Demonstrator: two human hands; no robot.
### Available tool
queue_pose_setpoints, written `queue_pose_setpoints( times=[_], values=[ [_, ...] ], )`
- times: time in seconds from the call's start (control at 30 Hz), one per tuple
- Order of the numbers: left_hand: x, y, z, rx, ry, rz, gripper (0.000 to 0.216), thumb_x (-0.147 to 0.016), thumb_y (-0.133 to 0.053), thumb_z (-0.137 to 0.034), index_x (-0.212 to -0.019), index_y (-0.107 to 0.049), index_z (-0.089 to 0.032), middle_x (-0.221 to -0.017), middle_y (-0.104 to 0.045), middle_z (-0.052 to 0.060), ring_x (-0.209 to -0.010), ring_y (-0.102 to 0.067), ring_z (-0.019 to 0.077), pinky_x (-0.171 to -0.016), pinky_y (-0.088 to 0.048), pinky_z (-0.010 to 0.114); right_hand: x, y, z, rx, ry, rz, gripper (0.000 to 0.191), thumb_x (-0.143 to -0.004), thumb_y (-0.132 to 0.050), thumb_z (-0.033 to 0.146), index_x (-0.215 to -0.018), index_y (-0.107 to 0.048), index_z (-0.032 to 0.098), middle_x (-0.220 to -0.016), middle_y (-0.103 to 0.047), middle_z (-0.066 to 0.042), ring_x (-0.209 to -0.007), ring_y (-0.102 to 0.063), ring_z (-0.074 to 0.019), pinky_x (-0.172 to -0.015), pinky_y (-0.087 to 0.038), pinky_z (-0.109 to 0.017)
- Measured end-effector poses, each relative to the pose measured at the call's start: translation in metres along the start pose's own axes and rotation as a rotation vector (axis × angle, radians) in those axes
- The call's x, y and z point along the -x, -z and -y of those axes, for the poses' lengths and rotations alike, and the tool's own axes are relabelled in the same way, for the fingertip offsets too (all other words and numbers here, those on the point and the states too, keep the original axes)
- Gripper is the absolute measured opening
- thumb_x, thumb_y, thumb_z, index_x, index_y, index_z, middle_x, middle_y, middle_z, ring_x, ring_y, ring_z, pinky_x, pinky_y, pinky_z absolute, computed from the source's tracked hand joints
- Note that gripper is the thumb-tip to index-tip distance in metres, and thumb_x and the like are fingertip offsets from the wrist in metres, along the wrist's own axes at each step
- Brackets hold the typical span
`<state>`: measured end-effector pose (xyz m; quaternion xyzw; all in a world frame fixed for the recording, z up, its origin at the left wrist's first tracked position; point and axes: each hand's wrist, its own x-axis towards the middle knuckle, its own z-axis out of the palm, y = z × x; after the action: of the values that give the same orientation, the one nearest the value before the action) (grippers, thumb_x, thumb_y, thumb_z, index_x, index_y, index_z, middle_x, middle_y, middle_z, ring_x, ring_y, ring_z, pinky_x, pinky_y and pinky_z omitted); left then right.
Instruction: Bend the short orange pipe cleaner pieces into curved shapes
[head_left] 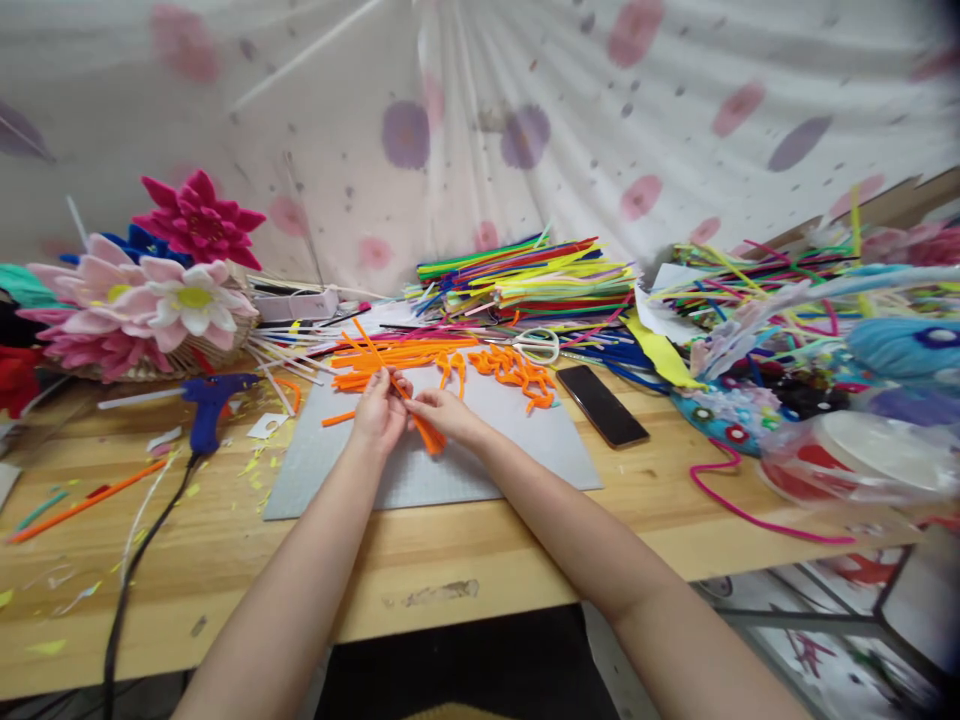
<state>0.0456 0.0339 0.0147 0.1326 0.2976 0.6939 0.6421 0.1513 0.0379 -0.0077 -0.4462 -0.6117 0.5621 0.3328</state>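
While left hand [384,412] is pinching bundle of orange fuzzy stems [430,437], right hand [448,414] is gripping it too, fingertips closed. Bundle's slanting far-left to near-right over gray mat [442,482], near ends poking out closest to right hand. Straight orange pile [420,352] is lying just beyond, curly bits [517,368] far right, phone [604,405] chilling right of mat, glue gun [212,408] left.
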Motion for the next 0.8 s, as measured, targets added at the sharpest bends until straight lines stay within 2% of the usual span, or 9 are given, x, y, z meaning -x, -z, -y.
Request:
queue_pose_setpoints(
  times=[0.1, 0.2, 0.37, 0.63, 0.8],
  values=[
    [-0.006, -0.005, -0.003, -0.022, 0.006, -0.019, 0.022, -0.087, -0.041, -0.015, -0.07, -0.055, -0.013, -0.058, -0.049, -0.001, -0.05, -0.047, 0.0037, -0.055, -0.043, 0.015, -0.008, -0.005, -0.001, -0.024, -0.068, -0.045, 0.022, -0.077, -0.054, 0.025, -0.059, -0.048, 0.015, -0.045, -0.05, 0.005, -0.04, -0.043, -0.0044, -0.044, -0.033, -0.016],
    [-0.013, -0.012, -0.012, -0.02, 0.03, 0.018, 0.022, -0.088, -0.039, -0.017, -0.075, -0.057, -0.011, -0.052, -0.042, -0.004, -0.042, -0.039, 0.003, -0.044, -0.037, 0.012, -0.01, -0.01, 0.004, -0.128, -0.112, 0.009, 0.022, -0.08, -0.048, 0.02, -0.059, -0.048, 0.015, -0.04, -0.046, 0.006, -0.038, -0.044, -0.0054, -0.046, -0.035, -0.018],
    [-0.02, -0.025, -0.03, 0.028, 0.072, 0.032, 0.021, -0.087, -0.041, -0.017, -0.075, -0.057, -0.011, -0.049, -0.038, -0.005, -0.039, -0.034, 0.0019, -0.036, -0.029, 0.01, -0.005, -0.012, 0.019, -0.269, -0.13, 0.095, 0.025, -0.079, -0.052, 0.032, -0.061, -0.05, 0.015, -0.043, -0.049, 0.005, -0.041, -0.047, -0.0065, -0.048, -0.039, -0.019],
    [-0.028, -0.031, -0.049, 0.201, 0.166, -0.029, 0.024, -0.088, -0.034, -0.011, -0.075, -0.053, -0.012, -0.046, -0.032, -0.006, -0.032, -0.026, 0.0007, -0.029, -0.018, 0.01, -0.003, -0.031, 0.028, -0.281, 0.047, -0.098, 0.029, -0.076, -0.05, 0.04, -0.06, -0.048, 0.016, -0.041, -0.043, 0.007, -0.039, -0.041, -0.0052, -0.043, -0.036, -0.018],
    [-0.031, -0.031, -0.048, 0.26, 0.189, -0.034, 0.023, -0.087, -0.032, -0.007, -0.072, -0.049, -0.012, -0.046, -0.032, -0.007, -0.031, -0.025, 0.0, -0.028, -0.015, 0.01, -0.004, -0.038, 0.02, -0.246, 0.082, -0.141, 0.029, -0.078, -0.046, 0.041, -0.061, -0.048, 0.017, -0.042, -0.043, 0.007, -0.037, -0.04, -0.005, -0.041, -0.035, -0.018]
  ],
)
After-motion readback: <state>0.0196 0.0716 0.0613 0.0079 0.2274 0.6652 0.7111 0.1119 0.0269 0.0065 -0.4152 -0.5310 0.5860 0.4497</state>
